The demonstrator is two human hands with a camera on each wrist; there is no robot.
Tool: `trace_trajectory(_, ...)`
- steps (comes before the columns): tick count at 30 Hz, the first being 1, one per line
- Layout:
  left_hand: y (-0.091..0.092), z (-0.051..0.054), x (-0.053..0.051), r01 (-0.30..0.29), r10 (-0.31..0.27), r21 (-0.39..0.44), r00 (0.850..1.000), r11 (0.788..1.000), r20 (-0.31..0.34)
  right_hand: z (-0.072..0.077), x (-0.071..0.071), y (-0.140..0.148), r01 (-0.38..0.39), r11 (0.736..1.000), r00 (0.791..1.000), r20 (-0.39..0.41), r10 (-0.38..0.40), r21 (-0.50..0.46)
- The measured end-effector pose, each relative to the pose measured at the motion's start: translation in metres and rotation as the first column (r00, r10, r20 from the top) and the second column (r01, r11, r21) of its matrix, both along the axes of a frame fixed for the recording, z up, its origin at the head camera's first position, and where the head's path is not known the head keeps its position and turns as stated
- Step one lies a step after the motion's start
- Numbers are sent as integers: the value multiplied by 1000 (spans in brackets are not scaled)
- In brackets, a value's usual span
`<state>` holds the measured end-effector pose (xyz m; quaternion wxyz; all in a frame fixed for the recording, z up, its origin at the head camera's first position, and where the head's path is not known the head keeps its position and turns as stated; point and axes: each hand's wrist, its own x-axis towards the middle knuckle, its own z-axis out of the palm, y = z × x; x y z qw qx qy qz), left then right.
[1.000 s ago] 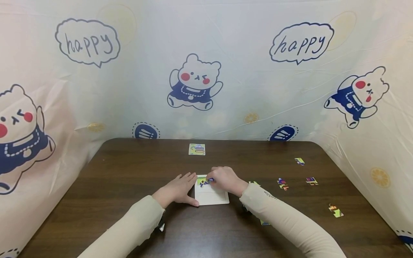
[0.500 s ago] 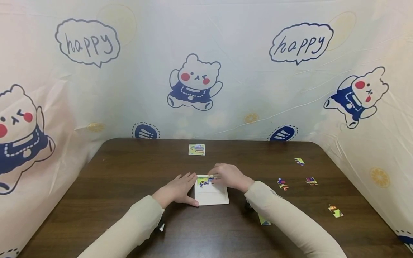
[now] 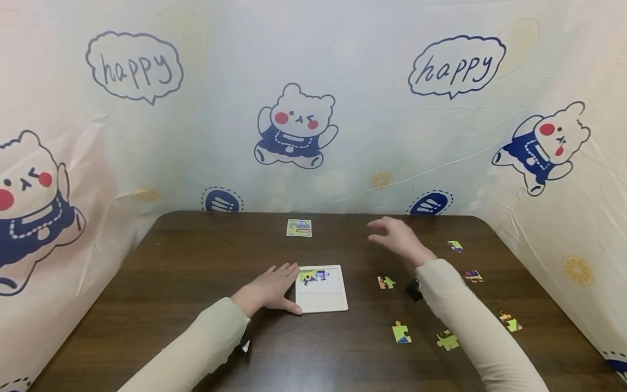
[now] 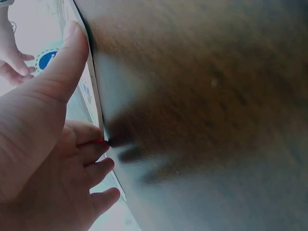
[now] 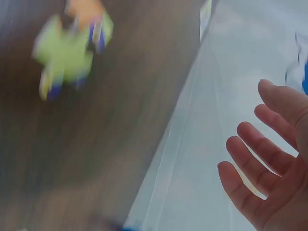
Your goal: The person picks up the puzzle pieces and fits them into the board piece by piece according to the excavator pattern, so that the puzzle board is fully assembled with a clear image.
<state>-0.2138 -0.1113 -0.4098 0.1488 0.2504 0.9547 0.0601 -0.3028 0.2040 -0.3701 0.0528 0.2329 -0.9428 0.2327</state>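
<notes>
A white puzzle tray (image 3: 320, 302) lies flat on the brown table. Joined jigsaw pieces (image 3: 313, 276) with a green and purple print fill its upper left corner. My left hand (image 3: 270, 288) rests against the tray's left side, thumb at the near corner and fingers at the far one; the left wrist view shows its thumb (image 4: 72, 62) along the edge. Raised over the table's far right part, my right hand (image 3: 399, 238) holds nothing, its fingers loosely spread. A loose green and orange jigsaw piece (image 3: 386, 282) lies between the tray and my right sleeve.
More loose pieces lie on the right: a green-blue one (image 3: 401, 332), a green one (image 3: 447, 341) beside my sleeve, an orange-green one (image 3: 511, 322), a purple one (image 3: 473, 276) and a yellow one (image 3: 455, 246). A printed picture card (image 3: 299, 228) lies beyond the tray.
My right hand has left the piece at the tray's top and swung up and to the right. That piece stays beside the first one. The left hand has kept its place.
</notes>
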Motion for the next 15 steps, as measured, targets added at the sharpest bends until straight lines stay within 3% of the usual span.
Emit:
trace_trajectory(7,0,-1,0,5,-6,-13,1000,1000,-3,5,-11,62,169,982,985,47,-166,-81)
trace_trajectory(15,1,2,2,-3,3,-12,1000,1000,2,-7,-13,126,335,938,939,108,-326,-87)
